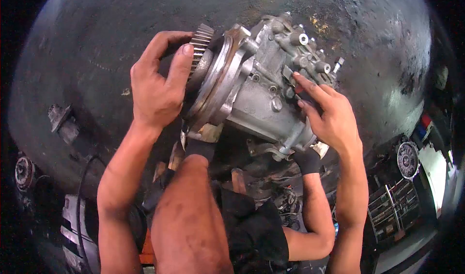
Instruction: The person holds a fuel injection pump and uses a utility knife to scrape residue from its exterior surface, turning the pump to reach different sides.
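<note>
A grey metal pump (261, 97), streaked with grime, lies tilted on the dark floor; it looks like a diesel injection pump. My left hand (162, 75) is wrapped round the toothed gear (201, 44) at its left end, thumb on the teeth. Between gear and body sits a thick round flange (215, 85). In the fingers of my right hand (332, 111) is a small flat-bladed tool (287, 74), its blade against the side of the pump housing. The tool's grip is mostly hidden by the fingers. Threaded outlet fittings (302, 39) stand along the upper right side.
Two bare legs (191, 220) in dark socks reach in from below, feet close to the pump. A dirty metal part (63, 121) lies at the left. A round disc-like part (408, 160) and a metal rack (395, 206) are at the right. The floor (106, 41) looks oily.
</note>
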`<act>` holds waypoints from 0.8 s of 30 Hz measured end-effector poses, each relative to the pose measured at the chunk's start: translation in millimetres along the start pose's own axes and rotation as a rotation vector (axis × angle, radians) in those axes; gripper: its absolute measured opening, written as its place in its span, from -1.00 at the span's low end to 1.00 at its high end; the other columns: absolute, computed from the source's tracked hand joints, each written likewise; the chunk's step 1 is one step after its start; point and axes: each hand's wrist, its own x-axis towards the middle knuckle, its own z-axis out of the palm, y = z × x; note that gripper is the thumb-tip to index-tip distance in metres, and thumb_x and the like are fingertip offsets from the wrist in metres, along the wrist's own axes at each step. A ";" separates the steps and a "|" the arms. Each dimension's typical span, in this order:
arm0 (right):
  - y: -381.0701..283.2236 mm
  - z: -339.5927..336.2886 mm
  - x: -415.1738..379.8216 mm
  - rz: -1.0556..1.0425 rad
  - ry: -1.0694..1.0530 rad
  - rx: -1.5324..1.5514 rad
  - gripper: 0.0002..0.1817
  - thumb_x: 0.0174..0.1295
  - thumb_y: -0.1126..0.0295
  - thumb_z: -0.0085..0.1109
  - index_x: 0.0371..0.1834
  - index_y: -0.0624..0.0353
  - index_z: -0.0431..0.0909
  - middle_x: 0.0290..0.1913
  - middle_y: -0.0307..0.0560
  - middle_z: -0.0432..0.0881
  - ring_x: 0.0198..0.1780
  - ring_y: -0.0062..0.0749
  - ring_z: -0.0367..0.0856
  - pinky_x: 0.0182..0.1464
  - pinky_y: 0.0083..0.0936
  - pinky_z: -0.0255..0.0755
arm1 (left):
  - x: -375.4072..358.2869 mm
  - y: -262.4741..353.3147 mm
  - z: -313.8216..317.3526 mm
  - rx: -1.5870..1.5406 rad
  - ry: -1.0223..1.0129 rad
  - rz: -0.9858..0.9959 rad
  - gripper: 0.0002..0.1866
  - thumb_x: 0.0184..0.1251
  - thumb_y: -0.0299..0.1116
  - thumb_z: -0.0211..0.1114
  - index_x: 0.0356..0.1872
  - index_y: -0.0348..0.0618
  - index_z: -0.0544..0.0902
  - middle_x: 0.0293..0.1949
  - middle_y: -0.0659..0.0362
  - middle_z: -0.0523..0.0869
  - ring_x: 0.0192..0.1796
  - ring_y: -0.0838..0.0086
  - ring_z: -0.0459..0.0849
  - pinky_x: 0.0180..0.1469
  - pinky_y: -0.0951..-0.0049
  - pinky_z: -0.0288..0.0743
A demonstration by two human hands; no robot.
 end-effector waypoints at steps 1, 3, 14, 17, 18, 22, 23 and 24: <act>1.1 0.7 2.2 -0.025 0.001 -0.007 -0.31 0.17 0.58 0.35 0.43 -0.10 0.56 -0.08 -0.06 0.76 -0.21 -0.05 0.69 -0.09 -0.31 0.55 | -1.1 -0.6 -0.4 -0.010 0.001 -0.009 -0.79 0.49 -0.38 0.26 -0.04 -0.31 0.69 -0.22 0.07 0.79 -0.14 0.47 0.73 0.05 0.46 0.56; 8.0 0.4 -2.7 -0.028 0.015 0.020 -0.31 0.16 0.58 0.36 0.43 -0.10 0.57 -0.08 -0.06 0.76 -0.21 -0.05 0.69 -0.09 -0.31 0.55 | -0.5 -1.4 -2.7 -0.016 0.009 -0.021 -0.79 0.49 -0.38 0.27 -0.04 -0.31 0.69 -0.22 0.07 0.79 -0.14 0.47 0.73 0.05 0.46 0.56; 14.0 -6.5 -3.6 -0.016 -0.071 -0.134 -0.29 0.11 0.56 0.39 0.41 -0.15 0.58 -0.12 -0.13 0.76 -0.18 -0.09 0.72 -0.10 -0.33 0.58 | -0.1 5.3 -1.8 -0.003 -0.009 -0.026 -0.79 0.49 -0.37 0.27 -0.03 -0.30 0.70 -0.21 0.10 0.79 -0.12 0.49 0.72 0.05 0.44 0.56; 28.0 -2.0 -6.3 -0.101 0.015 -0.029 -0.28 0.10 0.57 0.39 0.41 -0.16 0.59 -0.13 -0.13 0.75 -0.21 -0.09 0.71 -0.14 -0.31 0.57 | -0.6 -3.5 -0.3 -0.021 0.016 -0.005 -0.79 0.49 -0.37 0.27 -0.03 -0.31 0.69 -0.21 0.10 0.78 -0.12 0.52 0.70 0.04 0.45 0.56; 26.9 -0.4 -3.2 -0.110 0.009 -0.024 -0.28 0.10 0.57 0.39 0.41 -0.16 0.59 -0.13 -0.13 0.75 -0.21 -0.09 0.71 -0.14 -0.31 0.57 | -0.7 -3.6 -2.5 -0.013 0.022 -0.011 -0.79 0.49 -0.37 0.27 -0.03 -0.31 0.69 -0.21 0.10 0.78 -0.12 0.52 0.70 0.04 0.45 0.56; 28.2 -8.8 -7.0 -0.070 -0.018 -0.055 -0.29 0.10 0.57 0.38 0.40 -0.16 0.59 -0.13 -0.12 0.75 -0.23 -0.07 0.70 -0.15 -0.29 0.56 | -0.2 0.1 0.7 -0.009 -0.002 -0.008 -0.79 0.49 -0.37 0.26 -0.04 -0.31 0.69 -0.22 0.11 0.78 -0.14 0.53 0.69 0.04 0.47 0.55; 28.5 -10.4 -8.0 -0.060 -0.058 -0.083 -0.30 0.11 0.56 0.38 0.40 -0.16 0.59 -0.13 -0.13 0.74 -0.23 -0.07 0.70 -0.15 -0.28 0.56 | -0.6 -0.8 0.6 -0.019 -0.001 -0.009 -0.79 0.49 -0.37 0.26 -0.04 -0.31 0.69 -0.22 0.12 0.78 -0.14 0.52 0.69 0.04 0.47 0.55; 28.2 -10.4 -6.8 -0.055 -0.098 -0.109 -0.30 0.11 0.56 0.38 0.40 -0.17 0.59 -0.14 -0.13 0.74 -0.23 -0.06 0.70 -0.15 -0.27 0.56 | 0.0 -1.7 -0.5 -0.025 0.002 -0.010 -0.78 0.49 -0.36 0.26 -0.04 -0.31 0.69 -0.23 0.12 0.78 -0.14 0.52 0.70 0.04 0.48 0.55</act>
